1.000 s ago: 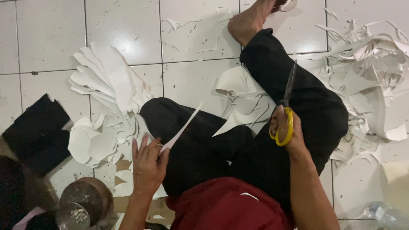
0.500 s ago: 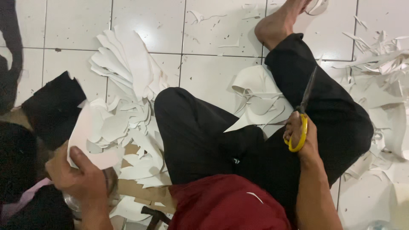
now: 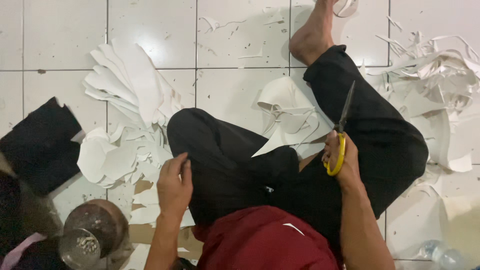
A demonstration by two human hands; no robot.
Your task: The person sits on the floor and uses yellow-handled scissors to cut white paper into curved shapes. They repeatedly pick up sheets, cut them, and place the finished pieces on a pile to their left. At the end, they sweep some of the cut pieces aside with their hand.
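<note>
I sit cross-legged on a white tiled floor in black trousers (image 3: pixel 380 135) and a red shirt (image 3: pixel 265 245). My right hand (image 3: pixel 345 162) grips yellow-handled scissors (image 3: pixel 340 145) over my right thigh, the dark blades shut and pointing away from me. My left hand (image 3: pixel 175 187) rests against the side of my left knee with the fingers loosely bent; nothing shows in it. Just left of that hand lies a pile of white cut-out pieces (image 3: pixel 120 157). Curled white offcuts (image 3: pixel 287 112) lie between my legs.
A fanned stack of white sheets (image 3: pixel 132 82) lies at the upper left. A heap of white strips (image 3: pixel 440 95) fills the right side. A black cloth (image 3: pixel 40 145), a round glass jar (image 3: pixel 90 235), brown cardboard (image 3: pixel 145 231) and a plastic bottle (image 3: pixel 440 256) sit near me.
My left hand carried a white piece out to the left, let it go and came back to my knee without it. The right hand with the scissors stayed over my thigh.
</note>
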